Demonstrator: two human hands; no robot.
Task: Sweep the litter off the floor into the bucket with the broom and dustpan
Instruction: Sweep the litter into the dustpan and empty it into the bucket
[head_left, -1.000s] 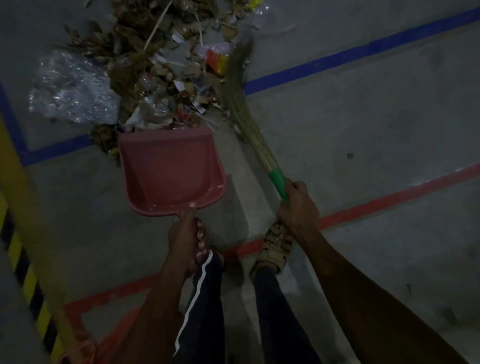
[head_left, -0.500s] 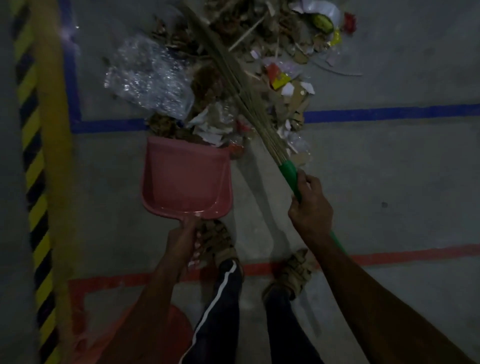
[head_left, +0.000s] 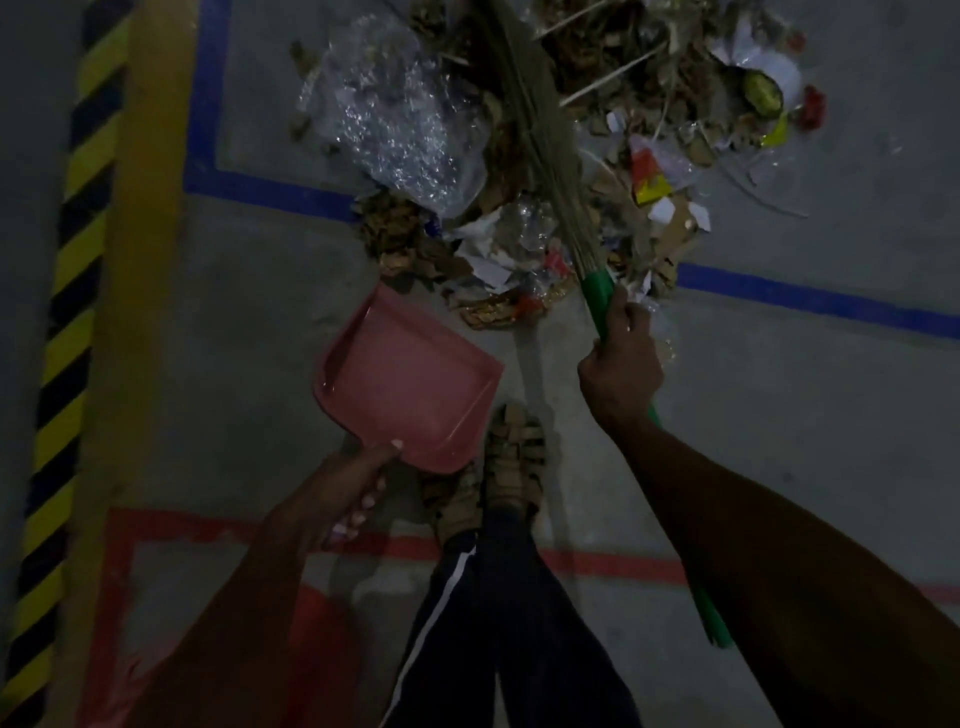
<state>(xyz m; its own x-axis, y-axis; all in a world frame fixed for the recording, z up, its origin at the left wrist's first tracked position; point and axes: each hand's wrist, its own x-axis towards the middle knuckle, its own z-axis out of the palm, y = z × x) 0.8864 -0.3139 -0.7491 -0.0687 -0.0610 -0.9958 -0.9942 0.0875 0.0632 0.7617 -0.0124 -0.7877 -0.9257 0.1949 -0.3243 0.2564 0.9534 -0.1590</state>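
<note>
A pile of litter (head_left: 524, 244), made of dry leaves, paper scraps and wrappers, lies on the grey floor across a blue line. My left hand (head_left: 348, 493) grips the handle of a pink dustpan (head_left: 410, 379), whose empty tray is tilted and sits just short of the pile's near edge. My right hand (head_left: 621, 364) holds the green handle of a straw broom (head_left: 540, 135); the bristles lie over the middle of the pile. A red shape at the bottom left (head_left: 311, 639) may be the bucket, mostly hidden by my left arm.
A crumpled clear plastic bag (head_left: 395, 119) lies at the pile's left. A yellow and black striped barrier (head_left: 72, 291) runs down the left side. Red floor tape (head_left: 597, 564) crosses under my sandalled feet (head_left: 498, 467). Bare concrete spreads to the right.
The dustpan has pulled back from the pile and turned to face up and right. The broom has swung left over the pile's middle. My view has shifted so the pile sits more to the right.
</note>
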